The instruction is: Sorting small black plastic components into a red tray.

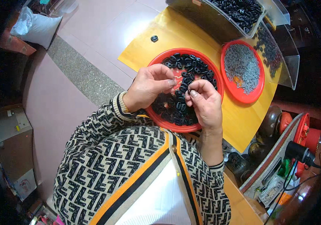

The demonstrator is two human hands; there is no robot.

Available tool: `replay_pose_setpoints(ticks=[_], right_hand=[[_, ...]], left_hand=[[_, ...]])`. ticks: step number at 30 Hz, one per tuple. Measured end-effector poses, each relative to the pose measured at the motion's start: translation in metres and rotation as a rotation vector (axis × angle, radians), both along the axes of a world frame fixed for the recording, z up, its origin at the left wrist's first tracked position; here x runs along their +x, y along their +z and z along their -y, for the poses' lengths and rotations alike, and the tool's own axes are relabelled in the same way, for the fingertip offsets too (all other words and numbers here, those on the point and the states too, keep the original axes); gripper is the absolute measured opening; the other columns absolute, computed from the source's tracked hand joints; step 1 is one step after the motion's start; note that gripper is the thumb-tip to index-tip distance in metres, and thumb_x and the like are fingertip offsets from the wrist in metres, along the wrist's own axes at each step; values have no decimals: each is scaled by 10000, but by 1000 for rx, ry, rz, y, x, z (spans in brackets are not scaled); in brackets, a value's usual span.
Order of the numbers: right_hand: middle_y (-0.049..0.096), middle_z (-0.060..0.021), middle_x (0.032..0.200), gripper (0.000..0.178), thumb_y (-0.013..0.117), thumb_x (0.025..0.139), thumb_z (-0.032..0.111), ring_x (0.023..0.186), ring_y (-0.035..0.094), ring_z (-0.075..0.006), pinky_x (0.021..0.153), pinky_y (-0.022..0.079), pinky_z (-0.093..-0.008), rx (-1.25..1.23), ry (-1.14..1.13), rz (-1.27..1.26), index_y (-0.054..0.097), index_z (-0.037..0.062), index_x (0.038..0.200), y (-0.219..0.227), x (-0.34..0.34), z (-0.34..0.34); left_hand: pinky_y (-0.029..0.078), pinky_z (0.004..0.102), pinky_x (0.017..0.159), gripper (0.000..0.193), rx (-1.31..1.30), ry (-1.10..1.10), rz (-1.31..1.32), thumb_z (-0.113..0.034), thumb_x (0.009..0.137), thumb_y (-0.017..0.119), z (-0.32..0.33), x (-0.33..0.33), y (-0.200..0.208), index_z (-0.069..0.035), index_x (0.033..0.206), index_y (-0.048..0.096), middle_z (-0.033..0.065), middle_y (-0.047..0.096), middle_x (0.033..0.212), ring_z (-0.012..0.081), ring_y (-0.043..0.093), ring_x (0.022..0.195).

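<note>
Above a round red tray (153, 62), both my hands are raised with the fingertips pinched. The tray holds many small black oval pieces with two holes (181, 107), piled thickest around its sides, with some red bottom showing between them. My left hand (147, 86) is closed at thumb and forefinger over the tray's left part; what it pinches, if anything, is too small to make out. My right hand (207, 105) grips a small black piece (189, 91) between thumb and fingers, its shape mostly covered. A gap separates the two hands.
The tray rests on a yellow board (138, 54), where one loose black piece (154, 38) lies. To the right, a red oval tray (228, 88) holds small grey metal parts (245, 65). Clear bins with black pieces (243, 15) stand beyond. A white sack (40, 30) sits far left.
</note>
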State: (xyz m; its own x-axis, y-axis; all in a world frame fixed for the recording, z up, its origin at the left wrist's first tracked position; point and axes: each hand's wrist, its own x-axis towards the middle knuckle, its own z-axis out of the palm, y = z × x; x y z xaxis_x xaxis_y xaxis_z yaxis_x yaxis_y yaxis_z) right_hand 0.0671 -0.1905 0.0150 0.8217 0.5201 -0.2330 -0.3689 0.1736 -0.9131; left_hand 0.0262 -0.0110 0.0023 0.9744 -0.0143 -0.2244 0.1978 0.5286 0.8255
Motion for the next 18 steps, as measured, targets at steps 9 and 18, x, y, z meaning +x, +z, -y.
replay_pose_setpoints(ticks=[9,18], right_hand=[[553,-39,796,105,524,820,10,684,535,-90,580,439,-196,-141,-17,90,511,-6,923,9,-8,-11],[558,-33,792,78,502,839,20,644,531,-73,544,438,-182,-137,-38,95,515,4,914,15,-15,-14]], left_hand=[[448,240,649,120,-277,-74,17,19,780,569,2,-6,-3,5,899,557,60,570,772,127,542,700],[450,246,656,128,-357,-97,-30,30,766,571,0,-9,-5,3,891,576,61,575,778,137,542,701]])
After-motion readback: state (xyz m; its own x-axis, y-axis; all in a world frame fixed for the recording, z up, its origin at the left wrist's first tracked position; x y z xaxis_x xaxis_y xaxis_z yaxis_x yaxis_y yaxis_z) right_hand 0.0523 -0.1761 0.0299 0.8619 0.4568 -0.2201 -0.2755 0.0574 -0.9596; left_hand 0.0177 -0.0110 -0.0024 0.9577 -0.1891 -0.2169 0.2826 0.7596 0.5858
